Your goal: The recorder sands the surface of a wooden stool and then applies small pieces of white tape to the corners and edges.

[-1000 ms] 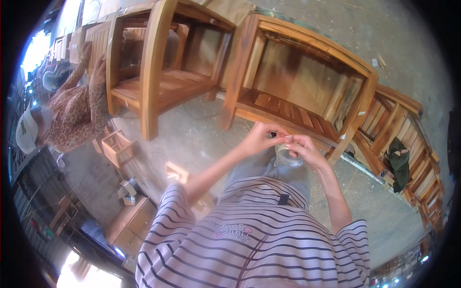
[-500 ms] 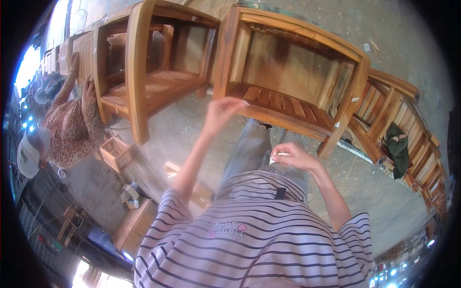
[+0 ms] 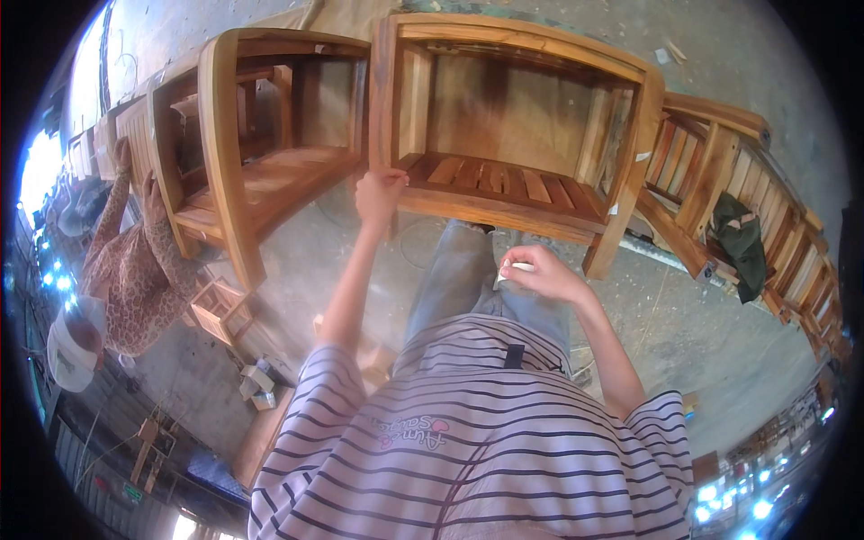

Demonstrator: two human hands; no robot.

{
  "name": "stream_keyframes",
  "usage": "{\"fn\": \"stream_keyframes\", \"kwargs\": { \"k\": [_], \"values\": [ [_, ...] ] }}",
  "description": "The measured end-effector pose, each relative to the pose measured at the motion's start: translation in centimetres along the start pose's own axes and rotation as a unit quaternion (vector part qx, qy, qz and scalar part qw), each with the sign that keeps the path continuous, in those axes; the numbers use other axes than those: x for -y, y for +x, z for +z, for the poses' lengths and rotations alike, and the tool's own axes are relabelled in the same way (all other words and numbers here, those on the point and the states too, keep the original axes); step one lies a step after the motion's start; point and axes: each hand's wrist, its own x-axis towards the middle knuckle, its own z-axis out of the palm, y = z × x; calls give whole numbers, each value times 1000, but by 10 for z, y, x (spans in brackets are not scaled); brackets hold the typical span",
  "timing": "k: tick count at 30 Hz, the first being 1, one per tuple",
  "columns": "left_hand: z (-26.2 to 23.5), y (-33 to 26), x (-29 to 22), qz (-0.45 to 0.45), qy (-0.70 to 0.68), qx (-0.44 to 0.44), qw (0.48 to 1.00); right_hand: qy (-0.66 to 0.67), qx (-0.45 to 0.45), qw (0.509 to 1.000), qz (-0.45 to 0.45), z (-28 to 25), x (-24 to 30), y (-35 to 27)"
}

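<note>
A wooden open-fronted furniture frame (image 3: 531,222) with a slatted lower shelf stands in front of me. My left hand (image 3: 380,193) is at its left front post (image 3: 382,99), where the lower rail joins. Its fingers are pinched together, and whatever is between them is too small to make out. In front of my thighs, my right hand (image 3: 544,273) is closed on a small white piece (image 3: 515,268), perhaps paper or tape. The right hand is apart from the furniture. A small white patch (image 3: 643,157) shows on the frame's right post.
A similar wooden frame (image 3: 220,135) stands to the left, beside a person in a patterned top (image 3: 139,279). Slatted wooden pieces (image 3: 715,180) line the right, with a dark green cloth (image 3: 740,247) draped over them. A small wooden frame (image 3: 221,308) sits on the concrete floor.
My left hand has come down and left onto the post; the white bit at its fingertips no longer shows. My right hand still holds the white piece. The view has shifted slightly.
</note>
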Motion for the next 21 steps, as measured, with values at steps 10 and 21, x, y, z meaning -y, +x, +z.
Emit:
{"fn": "stream_keyframes", "kwargs": {
  "k": [10, 21],
  "values": [
    [3, 10, 1, -6, 131, 27, 991, 82, -60, 993, 51, -28, -6, -26],
    [10, 8, -3, 13, 121, 17, 992, 96, -87, 991, 28, -33, -20, -35]
  ]
}}
